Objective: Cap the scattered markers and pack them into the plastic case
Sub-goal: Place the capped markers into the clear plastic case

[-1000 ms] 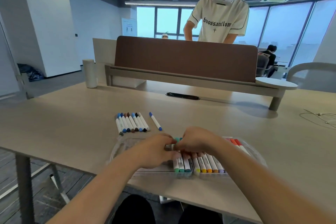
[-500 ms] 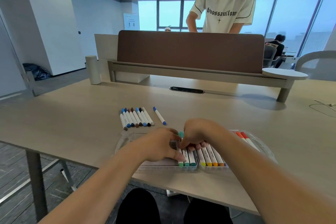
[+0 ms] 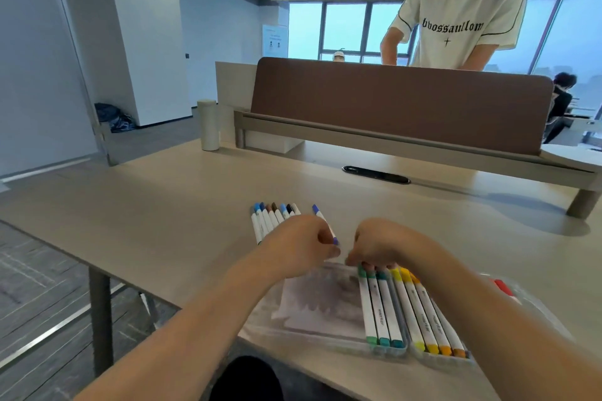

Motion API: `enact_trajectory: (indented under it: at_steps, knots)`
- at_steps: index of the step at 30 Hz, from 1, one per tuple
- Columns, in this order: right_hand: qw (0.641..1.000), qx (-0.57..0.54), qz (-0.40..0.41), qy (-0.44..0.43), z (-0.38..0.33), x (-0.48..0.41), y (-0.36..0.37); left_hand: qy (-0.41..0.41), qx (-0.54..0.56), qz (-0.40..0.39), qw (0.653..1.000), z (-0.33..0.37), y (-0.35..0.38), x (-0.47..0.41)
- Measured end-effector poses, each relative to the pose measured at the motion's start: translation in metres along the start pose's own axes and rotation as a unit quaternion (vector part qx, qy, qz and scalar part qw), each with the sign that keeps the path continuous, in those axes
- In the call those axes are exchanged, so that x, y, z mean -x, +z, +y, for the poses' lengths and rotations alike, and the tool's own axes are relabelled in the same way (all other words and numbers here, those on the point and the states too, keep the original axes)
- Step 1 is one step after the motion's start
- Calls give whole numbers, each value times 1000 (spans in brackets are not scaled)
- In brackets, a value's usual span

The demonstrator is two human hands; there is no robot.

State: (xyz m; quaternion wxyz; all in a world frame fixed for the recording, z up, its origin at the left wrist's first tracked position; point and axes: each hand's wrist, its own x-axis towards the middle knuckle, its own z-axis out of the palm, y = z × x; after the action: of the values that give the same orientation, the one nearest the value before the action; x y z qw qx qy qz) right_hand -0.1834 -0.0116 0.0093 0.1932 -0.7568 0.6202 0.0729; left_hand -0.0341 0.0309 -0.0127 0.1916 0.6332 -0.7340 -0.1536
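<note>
While the right hand [image 3: 381, 244] is rested with curled fingers on the far ends of the green markers [image 3: 379, 306] in the plastic case [image 3: 309, 337], with nothing seen in its grip, the left hand [image 3: 301, 247] is curled over the lower part of a single blue marker [image 3: 319, 214]. This marker lies on the bench [image 3: 146, 205] just above the case. Whether it is already pinched or only touched cannot be told.

The step in hand is judged to be the fetching of this marker. It is best taken near its middle, so that both ends can be checked for caps and any loose cap pressed home. The barrel can then be laid flat beside the green ones, parallel to them, in the bare part of the compartment where a paper sheet [image 3: 319, 299] is seen.

Yellow and orange markers [image 3: 423, 312] are packed in the next compartment to the right. A red marker [image 3: 503, 286] is glimpsed at the right edge of the case, beyond the forearm. A row of loose markers [image 3: 272, 220] is partly hidden behind the left hand, so care is called for lest it be knocked or rolled. Higher in the frame a brown screen [image 3: 391, 101], a pale cylinder [image 3: 207, 124] and a standing person [image 3: 462, 19] are seen, well apart from the work.
</note>
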Motion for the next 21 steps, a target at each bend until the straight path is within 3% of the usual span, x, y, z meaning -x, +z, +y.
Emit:
enact_trajectory:
  at_steps: [5,13,21]
  knots:
    - [989,-106,103,16,-13,-56,4,-52,53,40,996,-21,-11,-25]
    - [984,-98,141,45,-24,-101,11,-66,106,76,989,-35,-11,-50]
    - [987,-97,118,44,-24,-84,5,-54,117,76,989,-28,-7,-37]
